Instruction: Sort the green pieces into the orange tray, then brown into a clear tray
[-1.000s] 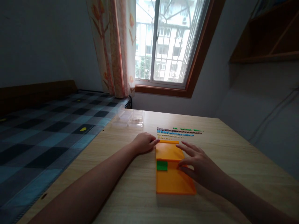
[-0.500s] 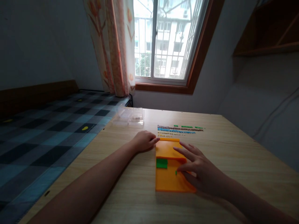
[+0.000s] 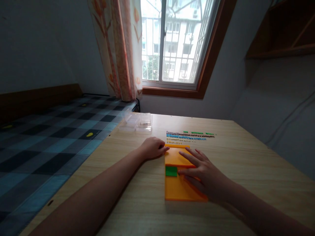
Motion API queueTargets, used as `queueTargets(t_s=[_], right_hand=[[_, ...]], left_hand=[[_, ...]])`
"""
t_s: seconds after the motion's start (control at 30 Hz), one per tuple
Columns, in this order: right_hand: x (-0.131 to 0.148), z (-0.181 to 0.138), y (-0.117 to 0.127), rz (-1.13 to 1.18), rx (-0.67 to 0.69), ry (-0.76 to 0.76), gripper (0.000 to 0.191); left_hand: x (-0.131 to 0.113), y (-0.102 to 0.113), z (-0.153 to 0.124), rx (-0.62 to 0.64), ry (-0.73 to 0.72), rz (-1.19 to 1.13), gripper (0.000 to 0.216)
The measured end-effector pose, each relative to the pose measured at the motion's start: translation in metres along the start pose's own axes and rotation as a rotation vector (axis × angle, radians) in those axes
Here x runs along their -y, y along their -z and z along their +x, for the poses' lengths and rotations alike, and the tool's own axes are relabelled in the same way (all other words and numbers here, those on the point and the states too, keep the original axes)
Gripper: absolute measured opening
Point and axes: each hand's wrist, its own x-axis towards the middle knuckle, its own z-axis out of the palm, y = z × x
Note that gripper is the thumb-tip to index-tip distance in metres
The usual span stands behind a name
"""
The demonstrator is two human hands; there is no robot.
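Observation:
A shallow orange tray point(image 3: 183, 191) lies on the table, split by a raised crossbar into a far and a near section. My left hand point(image 3: 154, 148) is closed at its far left corner, thumb over the rim. In the near section, against the left wall and the crossbar, sits a green block point(image 3: 171, 171) that looks made of thin pieces side by side. My right hand point(image 3: 205, 172) reaches over the tray from the right. Its index finger and thumb pinch a tiny green piece, mostly hidden, at the block's right side; the other fingers are spread over the far section.
Beyond the tray, rows of tiny pieces point(image 3: 187, 136) in green, brown, blue and yellow lie on the wooden table point(image 3: 137, 209). Clear plastic boxes point(image 3: 140, 122) stand at the far left. A bed with a checked cover point(image 3: 73, 131) adjoins the table's left edge.
My right hand has moved left with the tiny green piece, from the middle of the near section to beside the green block. My left hand stays at the corner.

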Motion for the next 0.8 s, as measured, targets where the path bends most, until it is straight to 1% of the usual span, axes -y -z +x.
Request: queueTargets(t_s=[0.2,0.47,0.8], right_hand=[[0.0030,-0.0004,0.0010,0.006,0.005,-0.025,0.024],[0.0064,0.0019,-0.0029,0.036,0.030,-0.036,0.024],[0.0084,0.0038,-0.0007,0.040,0.067,-0.063,0.026]], left_hand=[[0.0010,-0.0010,0.0000,-0.001,-0.007,0.019,0.042],[0.0000,-0.0005,0.0002,-0.001,-0.002,0.026,0.042],[-0.0006,-0.0001,0.0005,0.006,-0.005,0.035,0.042]])
